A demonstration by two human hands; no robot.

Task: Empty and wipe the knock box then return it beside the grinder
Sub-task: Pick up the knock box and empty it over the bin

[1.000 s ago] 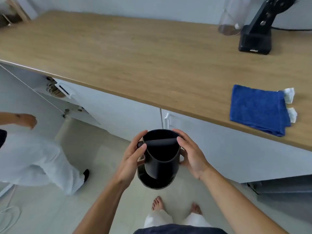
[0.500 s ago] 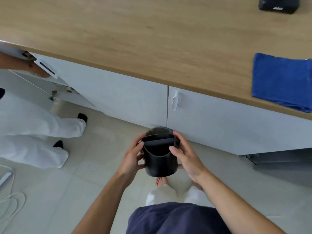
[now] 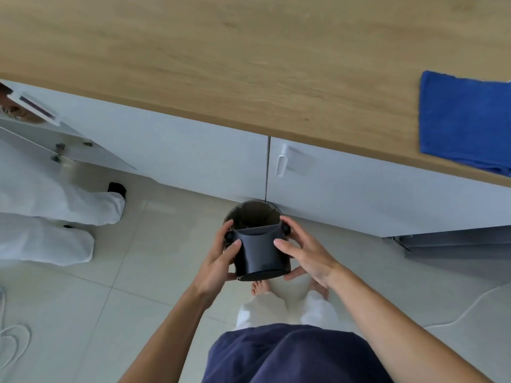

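Note:
The black knock box point(image 3: 260, 252) is tipped forward, mouth facing away from me and down, over a small round bin point(image 3: 251, 214) lined with a dark bag on the floor by the cabinets. My left hand point(image 3: 218, 261) grips its left side and my right hand point(image 3: 301, 250) grips its right side and base. The box's inside is hidden from me. A folded blue cloth point(image 3: 464, 120) lies on the wooden counter point(image 3: 221, 59) at the right. The grinder is out of view.
White cabinet doors point(image 3: 345, 189) with a handle run under the counter. Another person in white trousers point(image 3: 49, 217) stands at the left by an open cabinet door point(image 3: 55, 134). My bare feet are below the box. A white cable point(image 3: 470, 308) lies on the tiled floor at the right.
I have lowered the knock box toward the floor and tipped it from mouth-up to mouth-down over the bin. My view has swung down, so the grinder has left the frame.

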